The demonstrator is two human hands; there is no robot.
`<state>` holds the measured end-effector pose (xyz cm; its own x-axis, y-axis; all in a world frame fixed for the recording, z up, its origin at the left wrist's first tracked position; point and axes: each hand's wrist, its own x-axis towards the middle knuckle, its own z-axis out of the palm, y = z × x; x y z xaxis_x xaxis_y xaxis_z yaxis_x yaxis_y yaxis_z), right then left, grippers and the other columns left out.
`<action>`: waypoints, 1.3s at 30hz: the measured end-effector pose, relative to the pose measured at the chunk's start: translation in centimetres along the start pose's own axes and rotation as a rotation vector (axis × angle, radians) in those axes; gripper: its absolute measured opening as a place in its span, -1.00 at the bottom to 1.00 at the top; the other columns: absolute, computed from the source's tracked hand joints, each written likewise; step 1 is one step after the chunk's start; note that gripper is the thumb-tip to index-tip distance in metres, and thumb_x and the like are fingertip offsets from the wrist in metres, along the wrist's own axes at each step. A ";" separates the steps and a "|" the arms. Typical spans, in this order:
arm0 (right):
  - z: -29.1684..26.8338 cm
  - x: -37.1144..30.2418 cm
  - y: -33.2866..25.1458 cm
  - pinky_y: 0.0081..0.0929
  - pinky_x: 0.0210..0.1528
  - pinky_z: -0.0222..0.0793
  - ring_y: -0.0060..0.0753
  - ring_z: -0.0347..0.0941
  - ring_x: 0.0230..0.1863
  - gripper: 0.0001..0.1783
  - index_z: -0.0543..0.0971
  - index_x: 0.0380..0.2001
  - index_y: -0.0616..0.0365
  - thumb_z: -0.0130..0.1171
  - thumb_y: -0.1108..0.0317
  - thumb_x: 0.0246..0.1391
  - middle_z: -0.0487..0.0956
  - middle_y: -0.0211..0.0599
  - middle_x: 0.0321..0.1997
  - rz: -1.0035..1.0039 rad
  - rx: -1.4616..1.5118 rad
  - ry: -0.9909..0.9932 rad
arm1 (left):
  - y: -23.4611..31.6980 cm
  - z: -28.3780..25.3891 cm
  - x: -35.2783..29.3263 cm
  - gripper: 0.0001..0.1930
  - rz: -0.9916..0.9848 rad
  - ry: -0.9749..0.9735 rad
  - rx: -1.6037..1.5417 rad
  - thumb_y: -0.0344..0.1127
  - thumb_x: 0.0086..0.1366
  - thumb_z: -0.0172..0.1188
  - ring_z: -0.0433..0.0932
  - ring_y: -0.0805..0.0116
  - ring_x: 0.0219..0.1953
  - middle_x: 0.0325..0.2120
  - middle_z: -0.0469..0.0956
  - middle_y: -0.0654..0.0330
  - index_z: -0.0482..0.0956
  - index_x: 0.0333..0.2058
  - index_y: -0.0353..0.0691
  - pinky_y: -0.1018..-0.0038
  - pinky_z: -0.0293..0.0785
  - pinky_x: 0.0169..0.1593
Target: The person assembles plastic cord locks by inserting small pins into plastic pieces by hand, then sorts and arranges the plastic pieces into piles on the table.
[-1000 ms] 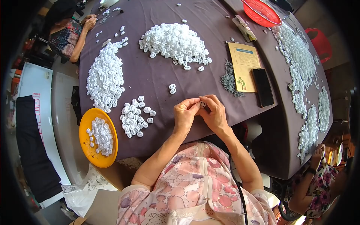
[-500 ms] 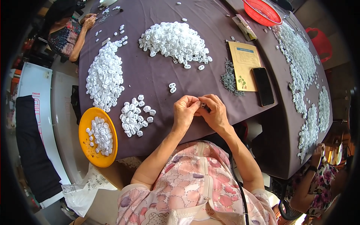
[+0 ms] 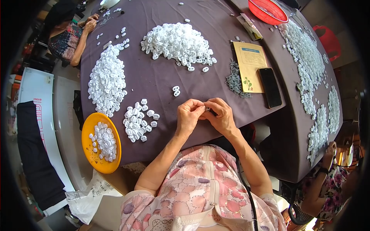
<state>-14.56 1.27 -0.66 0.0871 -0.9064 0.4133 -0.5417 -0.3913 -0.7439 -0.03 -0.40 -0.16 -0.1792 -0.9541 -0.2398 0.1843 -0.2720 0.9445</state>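
Observation:
Close to the table's near edge, my left hand [image 3: 188, 116] and my right hand [image 3: 221, 117] meet, their fingertips pinched together. Between them shows a small white oval plastic piece [image 3: 207, 109] with dark spots, mostly covered by the fingers. Just beyond my left hand lie two similar oval pieces [image 3: 176, 91] with dark holes. To the left of that hand is a loose small pile of white pieces [image 3: 138, 123] with dark marks. A tangle of small grey parts [image 3: 236, 81] lies beyond my right hand.
Large heaps of white pieces [image 3: 177, 41] cover parts of the dark tablecloth [image 3: 162, 82]. An orange plate [image 3: 91, 154] sits at the left edge. A phone [image 3: 270, 87] overlaps a tan envelope [image 3: 252, 61]; a red basket [image 3: 269, 11] stands beyond. Other people sit far left and lower right.
Both hands stay pinched together at nearly the same spot, with only slight finger movement. The whole view has shifted a little. The person at lower right has raised a hand slightly.

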 end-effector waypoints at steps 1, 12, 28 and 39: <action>0.0 0.0 0.1 -0.37 -0.32 0.45 -0.18 0.49 -0.31 -0.70 0.57 -0.32 0.17 0.30 0.47 -0.26 0.54 -0.24 -0.31 0.005 0.019 -0.003 | 0.1 0.1 0.0 -0.96 -0.009 0.008 0.016 -0.52 0.20 0.16 0.56 0.52 -0.49 -0.50 0.57 0.24 0.55 -0.36 -0.33 0.55 0.61 -0.45; -0.3 0.5 -0.3 -0.43 -0.32 0.45 -0.22 0.51 -0.31 -0.70 0.57 -0.30 0.19 0.27 0.55 -0.23 0.54 -0.22 -0.28 0.007 0.054 0.009 | 0.5 0.3 0.2 -0.96 -0.024 0.019 -0.004 -0.52 0.20 0.15 0.58 0.51 -0.48 -0.49 0.58 0.22 0.54 -0.35 -0.31 0.57 0.60 -0.46; 0.0 0.0 -0.5 -0.36 -0.28 0.44 -0.15 0.50 -0.28 -0.76 0.57 -0.35 0.19 0.30 0.46 -0.20 0.54 -0.21 -0.28 0.034 0.052 -0.008 | 0.1 -0.4 0.0 -0.94 -0.068 -0.033 -0.028 -0.44 0.25 0.15 0.60 0.48 -0.46 -0.47 0.58 0.21 0.51 -0.35 -0.30 0.53 0.61 -0.45; -0.1 0.0 -0.7 -0.44 -0.32 0.47 -0.24 0.55 -0.34 -0.73 0.60 -0.31 0.19 0.30 0.52 -0.20 0.58 -0.21 -0.27 0.061 0.063 0.003 | 0.2 -0.2 -0.1 -0.92 -0.061 -0.025 -0.025 -0.48 0.23 0.15 0.59 0.49 -0.49 -0.47 0.57 0.20 0.49 -0.29 -0.33 0.58 0.59 -0.48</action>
<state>-14.25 1.58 -0.13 0.0529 -0.9284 0.3679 -0.4924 -0.3447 -0.7992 0.17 -0.43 0.04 -0.2149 -0.9324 -0.2905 0.1963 -0.3326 0.9224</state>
